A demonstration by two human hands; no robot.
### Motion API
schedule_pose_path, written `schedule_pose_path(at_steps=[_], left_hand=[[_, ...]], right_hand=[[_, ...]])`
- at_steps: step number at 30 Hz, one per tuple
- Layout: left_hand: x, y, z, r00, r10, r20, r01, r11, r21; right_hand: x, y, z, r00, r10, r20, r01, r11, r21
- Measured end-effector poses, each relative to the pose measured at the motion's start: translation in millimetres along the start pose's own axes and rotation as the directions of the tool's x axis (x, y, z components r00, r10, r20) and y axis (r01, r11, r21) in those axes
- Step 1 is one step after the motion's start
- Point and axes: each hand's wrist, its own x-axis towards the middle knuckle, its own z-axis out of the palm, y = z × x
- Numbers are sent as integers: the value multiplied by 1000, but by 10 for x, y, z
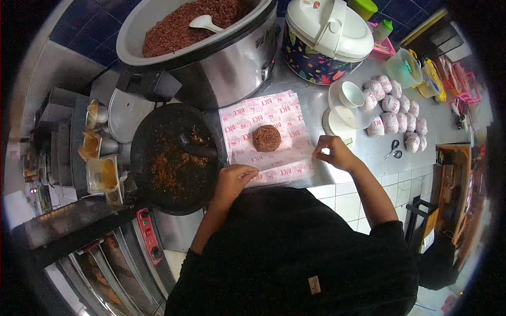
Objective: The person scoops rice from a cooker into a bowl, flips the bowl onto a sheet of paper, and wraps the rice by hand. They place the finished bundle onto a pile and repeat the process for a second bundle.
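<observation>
A round mound of reddish-brown rice [266,138] lies on a stack of pink-and-white printed wrapping paper [287,108]. The near edge of the top sheet is lifted and folded partway toward the mound. My left hand [234,183] pinches that sheet at its near left corner. At the right corner my right hand [335,152] holds the same edge between thumb and fingertips. Left of the paper stands a black pan [176,158] with browned shredded bits and a dark utensil in it.
Behind the paper stands a large cooker [232,73] of red rice with a white scoop [205,23]. Right of it are a flowered lidded container [321,58], a white bowl [351,95], several wrapped balls [390,104] and black scissors [393,150].
</observation>
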Motion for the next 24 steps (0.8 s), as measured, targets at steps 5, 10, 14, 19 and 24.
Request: schedule_pose_path(at_steps=[5,10,14,19,24], left_hand=[[-72,-115,125,1000,7,-30,-9,998,-68],[-82,-190,180,989,138,-45,-129,978,163],[-61,-285,294,950,222,-221,-221,975,31],[-128,-243,279,979,30,-203,-63,985,-161],[-304,-235,293,975,162,-150,-154,986,63]], right_hand=[[-75,-77,74,993,-122,-6,120,983,-135],[-84,-23,405,967,-252,-40,224,914,-339],[-81,55,491,950,-299,-88,249,900,-359],[-132,7,427,989,-33,-147,21,996,-87],[-255,-92,393,976,-201,-82,184,966,-180]])
